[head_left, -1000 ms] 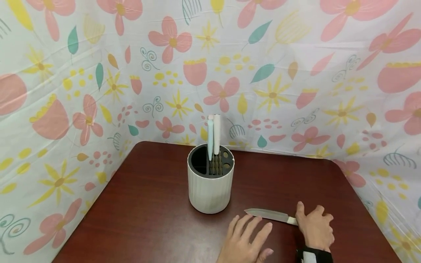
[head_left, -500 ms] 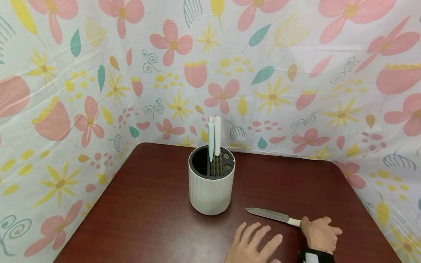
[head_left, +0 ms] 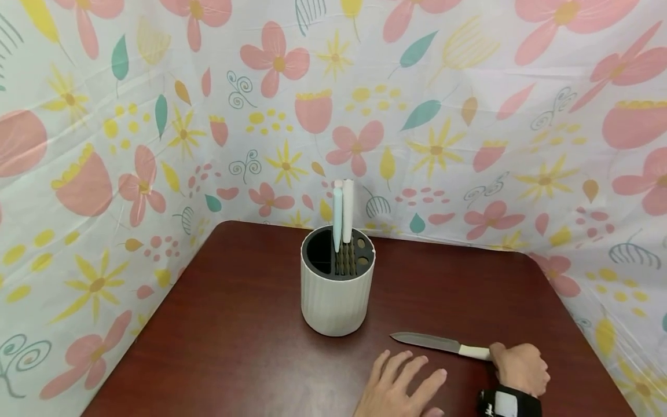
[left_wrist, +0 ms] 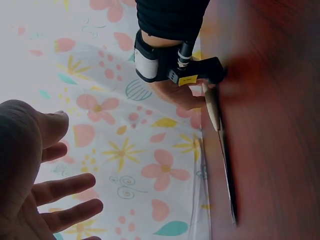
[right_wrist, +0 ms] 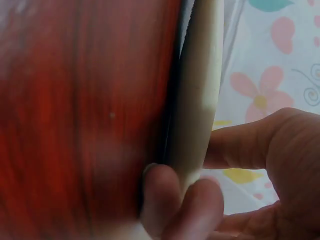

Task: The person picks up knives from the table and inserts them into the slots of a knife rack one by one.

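A kitchen knife (head_left: 432,341) with a cream handle lies low at the table's right front, its blade pointing left. My right hand (head_left: 523,369) pinches the butt end of that handle. In the right wrist view the thumb is on one side of the handle (right_wrist: 197,95) and curled fingertips (right_wrist: 162,192) are on the other. Left of the knife, my left hand (head_left: 397,389) has its fingers spread and holds nothing. Behind both hands stands a white ribbed knife holder (head_left: 336,307), with a light blue handle (head_left: 337,217) and a white handle (head_left: 348,211) upright in its slots.
The dark red-brown table (head_left: 224,324) has rounded back corners. A flower-printed cloth (head_left: 432,104) hangs along its back and sides. The holder's black top has a large opening (head_left: 319,252) on the left and two round holes on the right.
My right hand has shifted right along the knife handle, baring more of it, and its fingers have curled in. The left hand has moved slightly right. The knife has hardly moved.
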The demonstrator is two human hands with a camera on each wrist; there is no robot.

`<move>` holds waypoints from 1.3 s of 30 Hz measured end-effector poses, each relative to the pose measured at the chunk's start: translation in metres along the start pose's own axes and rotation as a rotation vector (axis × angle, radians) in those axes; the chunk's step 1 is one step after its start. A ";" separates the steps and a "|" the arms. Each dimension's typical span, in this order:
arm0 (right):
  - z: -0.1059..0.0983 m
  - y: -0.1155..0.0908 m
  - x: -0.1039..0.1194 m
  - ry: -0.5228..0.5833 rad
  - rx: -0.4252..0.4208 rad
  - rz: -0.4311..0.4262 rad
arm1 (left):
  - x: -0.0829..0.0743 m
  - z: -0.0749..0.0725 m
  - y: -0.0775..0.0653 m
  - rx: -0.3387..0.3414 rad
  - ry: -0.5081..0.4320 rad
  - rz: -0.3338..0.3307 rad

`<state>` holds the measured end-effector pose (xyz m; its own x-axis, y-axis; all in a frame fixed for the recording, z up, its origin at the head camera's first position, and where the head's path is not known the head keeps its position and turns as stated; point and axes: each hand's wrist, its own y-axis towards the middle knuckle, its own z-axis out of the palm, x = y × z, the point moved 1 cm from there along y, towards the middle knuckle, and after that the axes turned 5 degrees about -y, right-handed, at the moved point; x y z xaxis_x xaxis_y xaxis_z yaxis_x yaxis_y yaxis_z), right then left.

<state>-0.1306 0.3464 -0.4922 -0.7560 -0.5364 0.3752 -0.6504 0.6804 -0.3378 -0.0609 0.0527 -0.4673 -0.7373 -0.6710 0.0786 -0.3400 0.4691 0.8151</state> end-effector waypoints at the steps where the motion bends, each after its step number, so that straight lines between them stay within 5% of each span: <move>1: 0.000 0.001 -0.001 0.017 -0.013 -0.008 | 0.000 0.000 0.000 0.002 0.001 0.001; 10: 0.000 0.004 -0.009 0.113 -0.143 -0.050 | -0.004 -0.003 -0.002 0.082 -0.060 -0.049; 20: -0.004 0.002 -0.014 0.276 -0.088 -0.027 | 0.001 0.004 0.001 -0.025 0.001 0.013; 25: -0.008 -0.001 -0.011 0.352 -0.041 0.002 | 0.001 0.002 0.002 0.014 0.001 -0.001; 31: -0.016 -0.004 -0.002 0.599 0.030 0.067 | 0.001 -0.001 0.005 0.048 -0.012 -0.021; 39: -0.034 -0.013 0.001 0.621 0.039 0.012 | 0.002 -0.001 0.008 0.019 -0.012 -0.015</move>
<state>-0.1200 0.3539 -0.4582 -0.5863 -0.1302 0.7996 -0.6535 0.6593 -0.3718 -0.0646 0.0546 -0.4606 -0.7387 -0.6714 0.0597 -0.3620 0.4699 0.8051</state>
